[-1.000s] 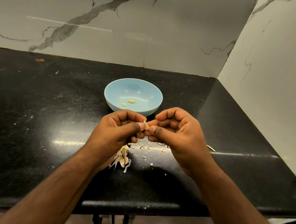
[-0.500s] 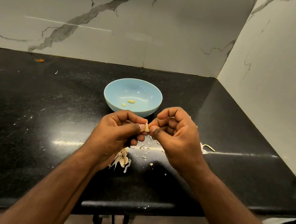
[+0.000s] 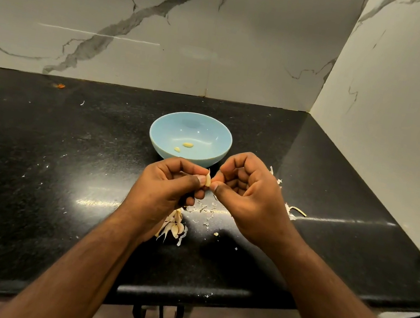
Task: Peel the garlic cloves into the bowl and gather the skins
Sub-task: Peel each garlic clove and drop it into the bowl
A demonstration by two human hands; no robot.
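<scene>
While both hands (image 3: 209, 183) pinch garlic clove (image 3: 208, 179), just before bowl (image 3: 171, 136).

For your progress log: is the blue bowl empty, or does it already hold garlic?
Not empty: the blue bowl stands upright and holds two small pale garlic pieces near its bottom.

Light is falling from above and ahead, leaving the scene moderately dim and warm in tone. The black counter (image 3: 37, 174) is showing a broad glare patch near its middle and a thin bright streak running toward its right edge. The marble wall (image 3: 248, 42) is carrying a horizontal reflection line and a dark shadow at its top. The forearms are casting soft shadows by the counter's front edge. Wide-angle distortion is bending the counter's edges outward. Focus is holding sharp centrally, softening slightly at the corners.
</scene>
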